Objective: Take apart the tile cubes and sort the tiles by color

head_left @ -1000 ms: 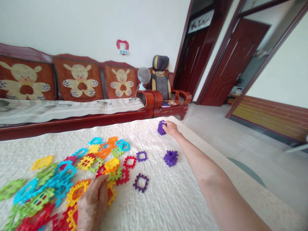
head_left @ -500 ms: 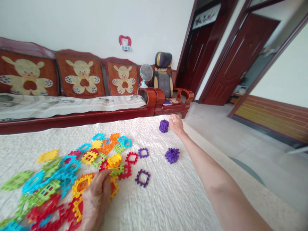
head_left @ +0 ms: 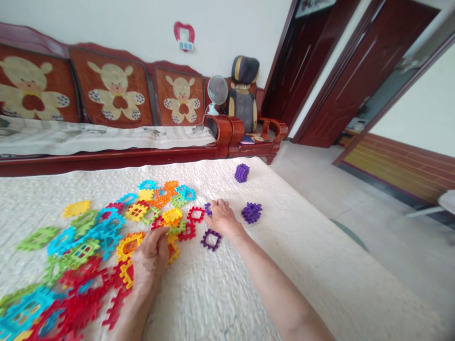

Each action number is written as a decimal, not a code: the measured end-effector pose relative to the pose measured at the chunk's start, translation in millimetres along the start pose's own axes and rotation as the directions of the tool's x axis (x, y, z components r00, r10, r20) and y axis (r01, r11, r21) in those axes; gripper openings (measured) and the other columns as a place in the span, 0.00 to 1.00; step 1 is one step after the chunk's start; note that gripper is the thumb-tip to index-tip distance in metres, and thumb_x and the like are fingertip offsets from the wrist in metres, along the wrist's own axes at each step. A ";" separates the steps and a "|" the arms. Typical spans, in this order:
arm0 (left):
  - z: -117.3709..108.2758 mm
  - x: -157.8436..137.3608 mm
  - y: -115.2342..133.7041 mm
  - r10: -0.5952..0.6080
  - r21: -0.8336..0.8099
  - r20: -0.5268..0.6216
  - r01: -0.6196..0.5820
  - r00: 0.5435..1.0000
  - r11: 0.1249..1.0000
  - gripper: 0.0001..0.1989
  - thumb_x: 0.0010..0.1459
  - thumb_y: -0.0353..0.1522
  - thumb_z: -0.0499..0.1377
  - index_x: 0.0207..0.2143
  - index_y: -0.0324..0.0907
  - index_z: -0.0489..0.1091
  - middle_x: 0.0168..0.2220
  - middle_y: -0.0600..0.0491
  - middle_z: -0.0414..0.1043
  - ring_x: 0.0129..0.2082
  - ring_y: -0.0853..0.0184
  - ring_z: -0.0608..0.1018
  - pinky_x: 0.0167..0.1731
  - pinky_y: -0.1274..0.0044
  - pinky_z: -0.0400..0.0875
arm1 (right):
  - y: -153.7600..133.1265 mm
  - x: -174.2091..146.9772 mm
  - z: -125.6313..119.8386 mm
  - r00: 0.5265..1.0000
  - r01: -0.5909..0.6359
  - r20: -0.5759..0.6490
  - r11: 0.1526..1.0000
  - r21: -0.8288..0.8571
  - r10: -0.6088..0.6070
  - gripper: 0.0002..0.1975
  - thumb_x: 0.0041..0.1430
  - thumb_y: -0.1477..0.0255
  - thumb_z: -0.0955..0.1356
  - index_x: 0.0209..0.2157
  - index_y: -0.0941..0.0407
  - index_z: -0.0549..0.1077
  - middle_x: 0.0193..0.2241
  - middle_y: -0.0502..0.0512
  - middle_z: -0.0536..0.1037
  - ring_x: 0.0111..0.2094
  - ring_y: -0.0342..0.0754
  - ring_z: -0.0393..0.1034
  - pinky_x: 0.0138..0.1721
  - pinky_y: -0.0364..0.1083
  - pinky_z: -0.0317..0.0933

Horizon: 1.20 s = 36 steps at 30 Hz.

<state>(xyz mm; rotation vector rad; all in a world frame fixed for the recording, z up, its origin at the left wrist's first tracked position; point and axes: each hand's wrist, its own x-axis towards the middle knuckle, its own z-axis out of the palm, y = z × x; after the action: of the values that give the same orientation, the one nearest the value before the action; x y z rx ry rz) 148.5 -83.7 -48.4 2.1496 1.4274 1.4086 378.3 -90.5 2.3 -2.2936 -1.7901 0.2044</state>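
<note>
My right hand (head_left: pixel 223 219) is over a purple square frame piece (head_left: pixel 207 208). Its thumb and fingers close around the piece, whose left edge still shows. Nearer to me lies another purple frame (head_left: pixel 211 240), flat on the cloth. To the right sit a small purple pile (head_left: pixel 252 213) and, farther back, a neat purple stack (head_left: pixel 242 173). My left hand (head_left: pixel 152 255) rests with curled fingers beside yellow and orange pieces (head_left: pixel 130 245); what is under its fingers, if anything, is hidden. A red frame (head_left: pixel 195 214) lies between the hands.
Loose notched plastic pieces in blue (head_left: pixel 106 232), green (head_left: pixel 38 238) and red (head_left: pixel 83 303) spread over the left of the white quilted cloth (head_left: pixel 284 265). Behind the table stand a wooden sofa (head_left: pixel 170 161) with bear cushions, a small fan (head_left: pixel 217 90) and an armchair (head_left: pixel 273 128).
My right hand has moved from beside the far purple stack, left and toward me, onto the purple frame. My left hand keeps its place by the yellow pieces. The view has tilted down.
</note>
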 end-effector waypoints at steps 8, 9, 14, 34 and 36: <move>1.0 1.2 2.1 0.010 -0.018 -0.020 -0.010 1.000 1.000 0.13 0.60 0.31 0.52 0.36 0.41 0.77 0.30 0.54 0.78 0.28 0.71 0.79 0.29 0.81 0.70 | 10.6 5.8 21.7 0.965 0.199 -0.215 0.953 0.229 -0.150 0.21 0.53 0.78 0.67 0.50 0.54 0.70 0.50 0.60 0.71 0.55 0.53 0.64 0.59 0.53 0.60; 1.6 1.4 2.1 0.012 -0.022 -0.026 -0.012 1.000 1.000 0.13 0.59 0.31 0.52 0.35 0.42 0.76 0.30 0.54 0.78 0.28 0.71 0.79 0.28 0.81 0.70 | 12.6 7.0 23.2 0.958 0.220 -0.238 0.941 0.258 -0.159 0.24 0.52 0.78 0.67 0.53 0.54 0.69 0.53 0.59 0.70 0.58 0.53 0.62 0.60 0.53 0.58; 2.3 2.0 3.4 0.014 -0.048 -0.035 -0.015 0.999 0.999 0.12 0.59 0.31 0.52 0.35 0.43 0.76 0.30 0.55 0.78 0.29 0.70 0.79 0.29 0.81 0.71 | 15.5 5.3 20.6 0.982 0.077 -0.187 0.963 0.257 -0.028 0.29 0.53 0.70 0.69 0.57 0.57 0.66 0.52 0.63 0.69 0.56 0.56 0.63 0.59 0.54 0.59; 1.9 1.6 3.5 -0.003 -0.040 -0.020 0.002 1.000 0.999 0.12 0.59 0.31 0.51 0.35 0.44 0.76 0.30 0.55 0.78 0.29 0.70 0.79 0.30 0.80 0.71 | 20.5 9.2 15.9 0.957 0.137 -0.283 0.958 0.252 -0.063 0.28 0.51 0.78 0.68 0.56 0.55 0.67 0.49 0.59 0.70 0.53 0.53 0.67 0.57 0.51 0.62; 1.9 1.8 3.6 0.001 -0.043 -0.024 -0.002 1.000 0.999 0.12 0.59 0.31 0.51 0.35 0.44 0.76 0.30 0.55 0.78 0.29 0.70 0.79 0.29 0.80 0.71 | 16.6 5.7 10.2 0.969 0.067 -0.246 0.974 0.216 -0.012 0.25 0.54 0.72 0.70 0.55 0.57 0.69 0.48 0.61 0.72 0.52 0.54 0.68 0.55 0.51 0.63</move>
<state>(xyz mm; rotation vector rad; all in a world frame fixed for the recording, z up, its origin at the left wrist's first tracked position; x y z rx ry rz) 152.3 -83.5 -46.1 2.1147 1.3915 1.4569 392.7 -87.8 -11.7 -2.0282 -1.6008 0.1050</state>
